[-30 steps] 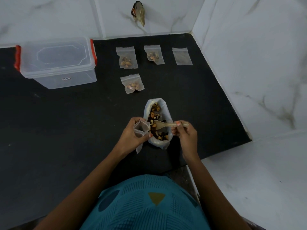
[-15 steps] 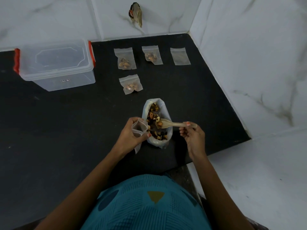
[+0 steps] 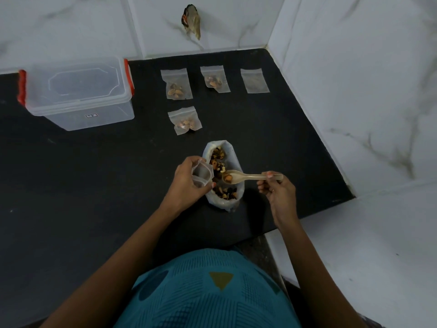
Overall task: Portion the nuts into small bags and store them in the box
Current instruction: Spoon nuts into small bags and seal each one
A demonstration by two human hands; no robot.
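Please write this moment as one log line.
left hand: holds open small bag | right hand: holds loaded spoon over nut bag | box: lid on

Head cam, from my end: L hand (image 3: pixel 189 183) pinches a small clear zip bag (image 3: pixel 201 174) w/ its mouth held open, right beside the big nut bag (image 3: pixel 222 202). That one sits on the black counter (image 3: pixel 94 174), top open, mixed nuts (image 3: pixel 218 157) showing inside. R hand (image 3: pixel 279 192) grips a pale spoon (image 3: pixel 248 177) by the handle end. The spoon's bowl carries a nut or two above the big bag's opening, close to the small bag's mouth. Further back, filled bags lie flat: back-left bag (image 3: pixel 176 85), back-middle bag (image 3: pixel 214 79), nearer bag (image 3: pixel 185 120). An empty-looking bag (image 3: pixel 255 80) lies at the row's right end. Clear lidded box (image 3: pixel 78 93) w/ red clips stands far left, well apart from the bags. Marble walls (image 3: pixel 354 67) behind & at right.
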